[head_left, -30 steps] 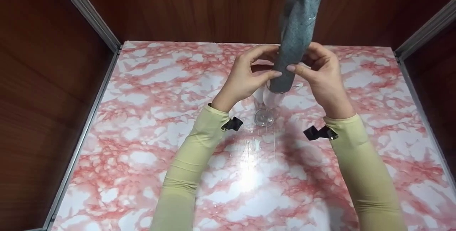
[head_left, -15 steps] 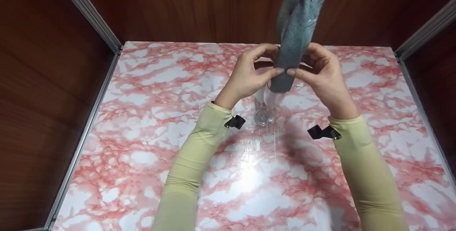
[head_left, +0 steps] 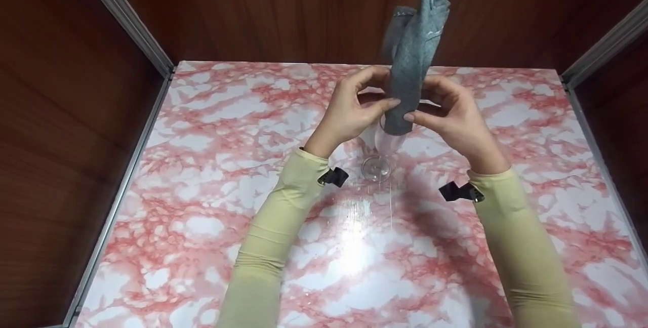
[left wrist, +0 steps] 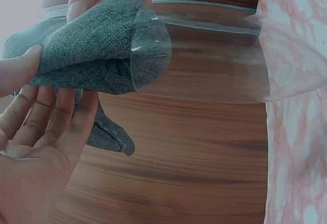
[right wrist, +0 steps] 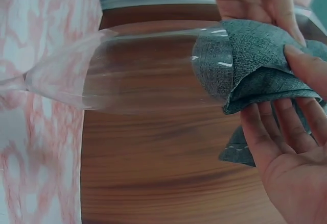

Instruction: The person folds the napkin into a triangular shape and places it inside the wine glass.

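Both hands are pinching a grey cloth that is standing rolled above a clear glass on the pink marbled worktop. The left hand is gripping the cloth between thumb and fingertips from one side, and the right hand is doing the same from the other. The cloth's lower end is sitting just inside the mouth of the glass (both wrist views are showing this plainly). The glass is standing upright between the wrists.
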